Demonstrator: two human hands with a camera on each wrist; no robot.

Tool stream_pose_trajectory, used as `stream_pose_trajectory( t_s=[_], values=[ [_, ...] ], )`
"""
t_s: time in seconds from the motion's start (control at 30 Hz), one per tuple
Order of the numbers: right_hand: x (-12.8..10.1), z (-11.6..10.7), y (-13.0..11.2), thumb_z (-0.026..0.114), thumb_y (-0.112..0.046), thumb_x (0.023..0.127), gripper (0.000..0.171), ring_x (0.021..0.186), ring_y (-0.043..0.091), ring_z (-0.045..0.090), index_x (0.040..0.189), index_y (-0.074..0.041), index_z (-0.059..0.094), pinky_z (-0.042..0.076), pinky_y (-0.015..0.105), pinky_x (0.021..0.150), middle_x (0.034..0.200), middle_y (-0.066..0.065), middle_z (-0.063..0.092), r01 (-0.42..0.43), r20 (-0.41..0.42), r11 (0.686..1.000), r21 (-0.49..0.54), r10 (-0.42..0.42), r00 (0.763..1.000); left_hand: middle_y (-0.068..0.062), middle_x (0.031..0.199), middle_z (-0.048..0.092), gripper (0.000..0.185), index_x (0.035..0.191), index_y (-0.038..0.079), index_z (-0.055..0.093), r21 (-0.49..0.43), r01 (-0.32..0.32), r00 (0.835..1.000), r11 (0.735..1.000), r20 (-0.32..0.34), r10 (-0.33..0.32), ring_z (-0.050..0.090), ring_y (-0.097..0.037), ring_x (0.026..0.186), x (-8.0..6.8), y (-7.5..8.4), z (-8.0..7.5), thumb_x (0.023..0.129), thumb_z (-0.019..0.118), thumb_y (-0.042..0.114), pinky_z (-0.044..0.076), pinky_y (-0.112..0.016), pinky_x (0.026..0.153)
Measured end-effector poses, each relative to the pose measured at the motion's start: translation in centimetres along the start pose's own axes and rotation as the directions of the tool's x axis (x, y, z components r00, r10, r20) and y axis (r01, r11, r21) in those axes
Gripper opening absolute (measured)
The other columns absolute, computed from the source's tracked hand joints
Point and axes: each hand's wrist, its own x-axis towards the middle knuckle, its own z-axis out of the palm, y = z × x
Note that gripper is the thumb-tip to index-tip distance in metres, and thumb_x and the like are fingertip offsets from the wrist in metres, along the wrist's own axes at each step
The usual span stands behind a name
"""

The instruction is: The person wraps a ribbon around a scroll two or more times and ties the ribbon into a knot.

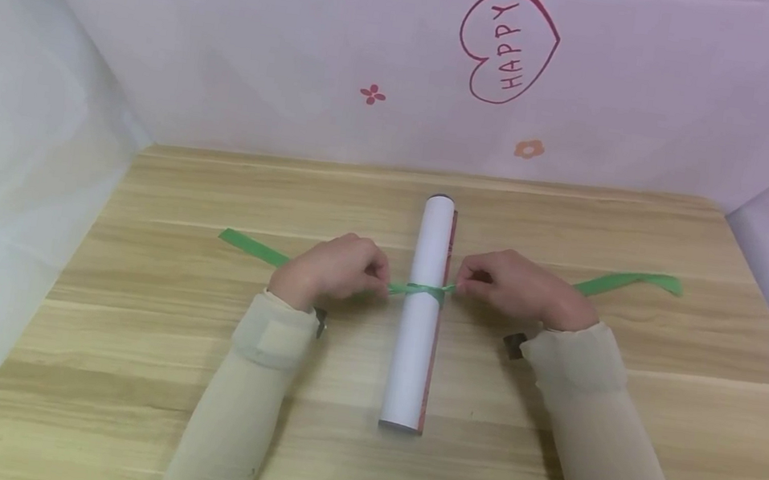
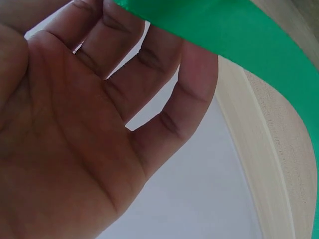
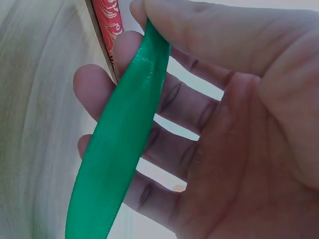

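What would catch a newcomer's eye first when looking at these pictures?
Probably the bright green ribbon, crossing the white roll near the middle of the wooden table. The left hand and right hand pinch it, one on each side of the roll. Next may come the red heart outline reading HAPPY, on the pale backdrop behind the table.
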Motion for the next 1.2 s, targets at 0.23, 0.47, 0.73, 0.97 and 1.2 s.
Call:
stream_pose_trajectory(
  t_s=[0.23,0.47,0.73,0.97,1.2],
  values=[
    [0.2,0.1,0.2,0.062,-0.016,0.106,0.013,0.084,0.018,0.052,0.100,-0.017,0.074,0.043,0.033,0.076,0.091,-0.001,0.064,-0.009,-0.018,1.000,-0.012,0.008,1.000,0.002,0.079,0.061,0.013,0.090,0.010,0.078,0.018,0.011,1.000,1.000,-0.004,-0.011,0.051,-0.014,0.076,0.3,0.4,0.3,0.099,0.074,0.018,0.044,-0.026,0.069],
    [-0.1,-0.2,0.6,0.061,-0.017,0.107,0.015,0.088,0.018,0.056,0.105,-0.016,0.076,0.047,0.033,0.081,0.091,-0.002,0.067,-0.020,-0.026,1.000,0.003,0.020,0.999,0.004,0.072,0.055,0.015,0.087,0.012,0.080,0.059,0.029,1.000,0.998,-0.008,-0.028,0.048,-0.013,0.072,0.6,0.8,0.7,0.099,0.074,0.018,0.041,-0.026,0.066],
    [-0.5,-1.1,0.9,0.062,-0.015,0.105,0.016,0.087,0.018,0.054,0.108,-0.011,0.078,0.046,0.032,0.078,0.099,0.001,0.070,-0.037,0.014,0.999,-0.038,0.038,0.999,0.004,0.065,0.043,0.016,0.089,0.009,0.080,0.034,0.039,0.998,0.999,0.039,-0.040,0.041,-0.012,0.065,0.4,0.5,0.7,0.100,0.071,0.014,0.036,-0.026,0.061],
    [-0.9,-1.5,1.2,0.065,-0.020,0.104,0.015,0.085,0.017,0.053,0.106,-0.013,0.079,0.045,0.031,0.074,0.096,0.000,0.069,-0.056,0.041,0.998,-0.025,0.057,0.998,0.006,0.060,0.032,0.034,0.066,0.011,0.058,-0.013,-0.008,0.997,1.000,0.074,0.009,0.033,-0.011,0.059,-0.4,-0.2,0.4,0.099,0.068,0.015,0.030,-0.024,0.057],
    [-1.5,-2.0,1.5,0.056,-0.025,0.107,0.025,0.078,0.017,0.049,0.098,-0.015,0.077,0.043,0.031,0.072,0.084,-0.002,0.060,-0.077,0.018,0.997,0.023,0.077,0.997,0.002,0.080,0.055,0.024,0.088,0.014,0.076,-0.120,-0.056,0.996,0.991,0.060,0.064,0.047,-0.015,0.079,-2.1,-0.6,-1.2,0.101,0.062,0.028,0.041,-0.029,0.073]
  ],
)
